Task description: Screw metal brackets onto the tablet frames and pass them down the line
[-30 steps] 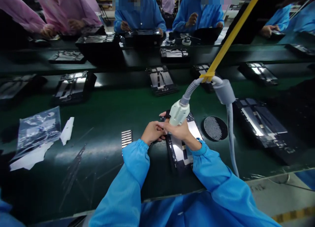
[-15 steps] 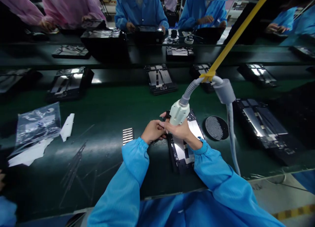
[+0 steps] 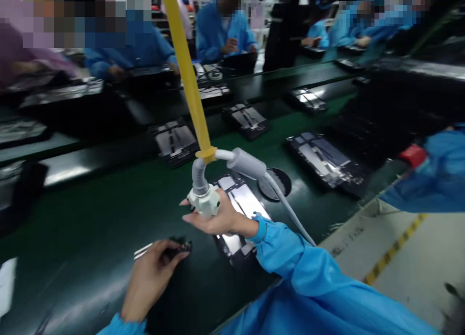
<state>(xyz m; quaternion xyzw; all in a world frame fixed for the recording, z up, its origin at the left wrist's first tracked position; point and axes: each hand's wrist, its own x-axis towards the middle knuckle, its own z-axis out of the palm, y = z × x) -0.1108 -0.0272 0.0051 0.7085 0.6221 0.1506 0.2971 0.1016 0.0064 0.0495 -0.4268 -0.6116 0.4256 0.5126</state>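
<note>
My right hand [image 3: 221, 219] is closed around a pale hanging power screwdriver [image 3: 204, 200], held above a dark device chassis [image 3: 236, 214] on the green belt. A grey hose [image 3: 250, 166] and a yellow cord [image 3: 187, 73] run up from the tool. My left hand [image 3: 150, 277] rests lower left on the belt, fingers pinched on a small dark part [image 3: 179, 247] next to a thin pale strip [image 3: 142, 250].
A round black dish of screws [image 3: 279, 182] lies just right of the chassis. More open chassis [image 3: 321, 160] ride the belt [image 3: 109, 209] beyond. Co-workers in blue coats [image 3: 221, 34] sit across. Another person's blue sleeve [image 3: 428, 180] enters at right. The floor has a yellow stripe [image 3: 394, 250].
The view has swung to the right. My left hand has left the chassis and moved down-left to a small part. My right hand has lifted the screwdriver off the chassis.
</note>
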